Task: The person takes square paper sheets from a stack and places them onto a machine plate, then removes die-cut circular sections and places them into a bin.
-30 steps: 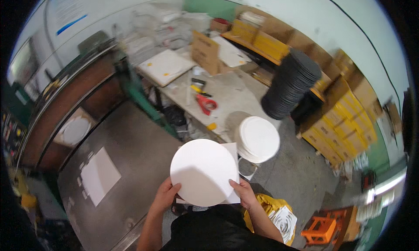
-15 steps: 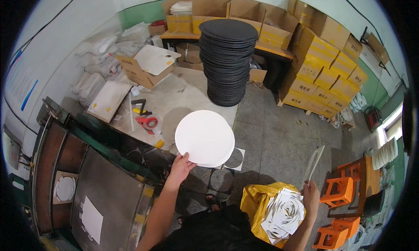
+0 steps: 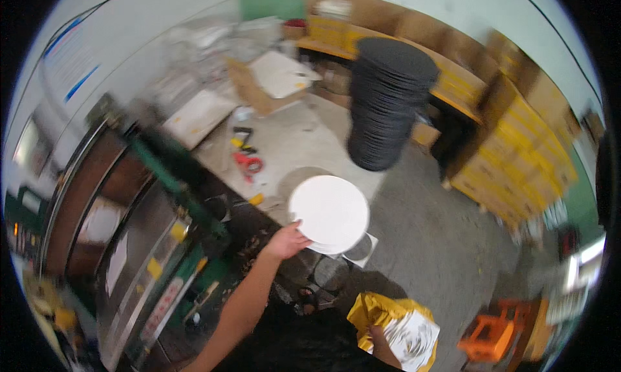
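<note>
My left hand (image 3: pixel 289 241) grips the near left edge of a white round board (image 3: pixel 330 210), with its fingertips on the rim. A second white edge shows just under the board, so there may be more than one. Below its right side lies a white square sheet with a round hole (image 3: pixel 370 255). My right hand (image 3: pixel 376 335) is low by the yellow bag (image 3: pixel 369 305), blurred and dark, and its fingers cannot be made out. White cut-out scraps (image 3: pixel 411 340) fill the bag's opening.
A tall stack of black discs (image 3: pixel 391 107) stands beyond the board. Red tape or a similar red tool (image 3: pixel 249 165) lies on the pale table (image 3: pixel 304 136). At left is a green machine with a hinged plate (image 3: pixel 123 281). Yellow-taped cartons (image 3: pixel 517 159) and an orange stool (image 3: pixel 486 338) are at right.
My right hand has come down and inward to the bag; the white frame-like offcut it held no longer shows. The machine's plate looks steeper. My view has turned, and the left hand stays on the board.
</note>
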{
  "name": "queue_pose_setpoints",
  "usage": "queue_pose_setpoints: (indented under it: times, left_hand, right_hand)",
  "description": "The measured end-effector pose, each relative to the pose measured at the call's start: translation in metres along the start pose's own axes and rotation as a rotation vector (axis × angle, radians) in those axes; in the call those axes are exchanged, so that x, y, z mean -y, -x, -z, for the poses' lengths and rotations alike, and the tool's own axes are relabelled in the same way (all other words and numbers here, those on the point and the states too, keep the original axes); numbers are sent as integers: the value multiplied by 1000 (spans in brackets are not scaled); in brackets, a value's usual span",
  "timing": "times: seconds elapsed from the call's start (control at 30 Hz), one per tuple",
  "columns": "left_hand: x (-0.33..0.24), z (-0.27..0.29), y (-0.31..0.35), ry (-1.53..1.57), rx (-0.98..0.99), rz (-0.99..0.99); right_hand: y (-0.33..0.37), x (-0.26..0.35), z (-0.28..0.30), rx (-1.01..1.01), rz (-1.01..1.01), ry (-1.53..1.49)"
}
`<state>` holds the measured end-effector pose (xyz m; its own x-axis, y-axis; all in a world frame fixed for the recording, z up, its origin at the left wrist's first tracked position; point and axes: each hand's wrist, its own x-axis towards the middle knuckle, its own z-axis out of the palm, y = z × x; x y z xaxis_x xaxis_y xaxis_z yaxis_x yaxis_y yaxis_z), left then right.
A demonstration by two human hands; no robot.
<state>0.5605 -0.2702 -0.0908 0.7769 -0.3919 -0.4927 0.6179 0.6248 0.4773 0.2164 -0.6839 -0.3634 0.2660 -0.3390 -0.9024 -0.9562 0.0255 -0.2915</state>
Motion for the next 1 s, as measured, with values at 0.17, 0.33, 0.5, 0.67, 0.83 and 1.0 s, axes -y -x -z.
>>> queue_pose_setpoints:
  times: [0.17, 0.33, 0.5, 0.67, 0.83, 1.0]
  left_hand:
    - [27, 7, 92, -892, -402, -476]
    - [102, 114, 267, -969, -737, -455]
    - [229, 209, 480, -294, -1567, -836]
    - [364, 202, 735, 152, -2676, -1153]
    - [405, 127, 876, 314, -3204, -705]
    - [441, 110, 917, -216, -3162, -85]
  right_hand:
    - [35, 160, -109, 493, 188, 180]
    - [70, 270, -180, 561, 323, 584]
    - [135, 288, -277, 627, 458, 994]
    - [213, 214, -347, 738, 550, 1323]
    - [294, 119, -382, 854, 628, 1616]
    - [309, 54, -409, 1069, 601, 1668]
